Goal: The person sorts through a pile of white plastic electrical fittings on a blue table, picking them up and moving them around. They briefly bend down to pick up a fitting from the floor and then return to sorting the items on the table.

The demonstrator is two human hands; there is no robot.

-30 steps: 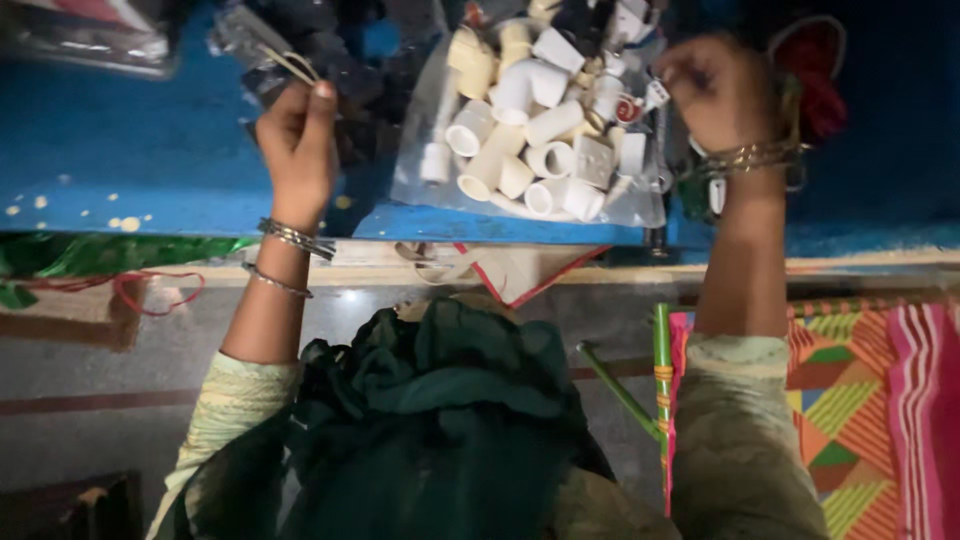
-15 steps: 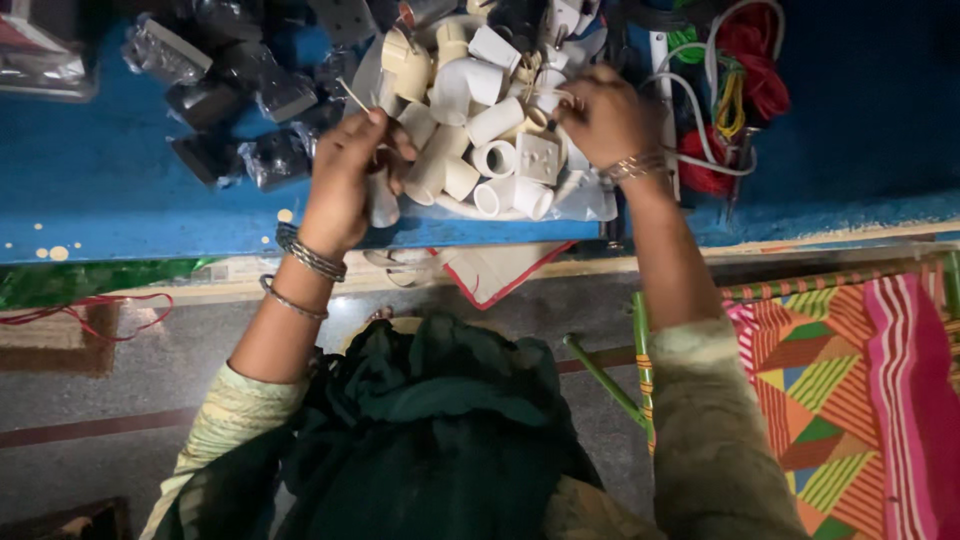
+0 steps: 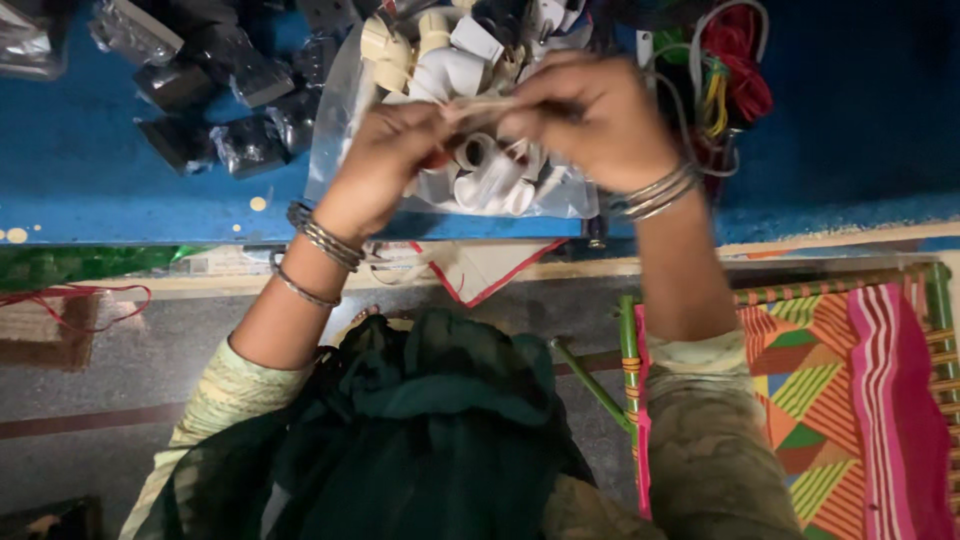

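Two hands, left and right, pinch one rubber band over a bag of white fittings.

Dim, warm indoor light with dark, murky corners; motion blur softens the upper middle.

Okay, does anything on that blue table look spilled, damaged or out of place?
Little stands out. A few pale specks dot the blue table near its front edge, like drips or crumbs. The white fittings stay on their clear plastic sheet.
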